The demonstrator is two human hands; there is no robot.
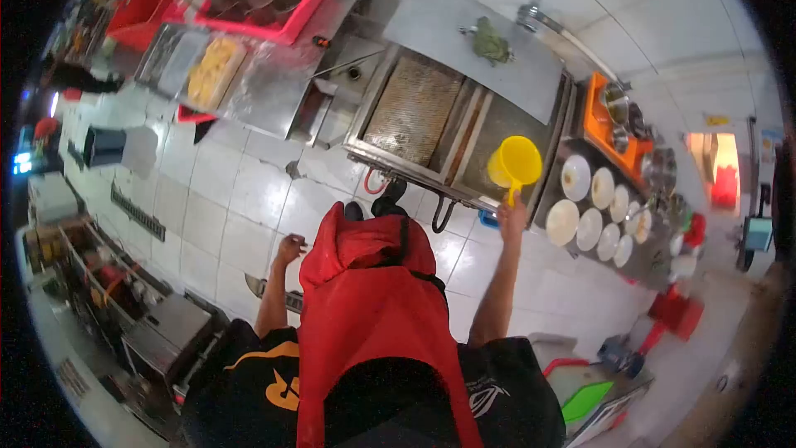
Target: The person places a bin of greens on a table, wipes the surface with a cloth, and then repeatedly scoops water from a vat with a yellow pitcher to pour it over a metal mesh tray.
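My right hand (pixel 512 209) is wrapped around the handle of a yellow plastic water dipper (pixel 518 158). The dipper's round bowl hangs over the right basin (pixel 489 141) of a steel double-basin unit, close to its front edge. In the left basin lies a brownish perforated sheet (pixel 413 104). My left hand (pixel 290 249) hangs low over the tiled floor, left of my red apron (pixel 365 307), holding nothing I can see, with its fingers loosely bent and apart.
A flat metal cover (pixel 464 41) behind the basins carries a crumpled green cloth (pixel 491 43). Several white bowls (pixel 562 222) stand at right beside an orange crate (pixel 604 108). At left are a steel counter (pixel 278 91) and a pink tub (pixel 290 29). A wall tap (pixel 531 15) sits behind.
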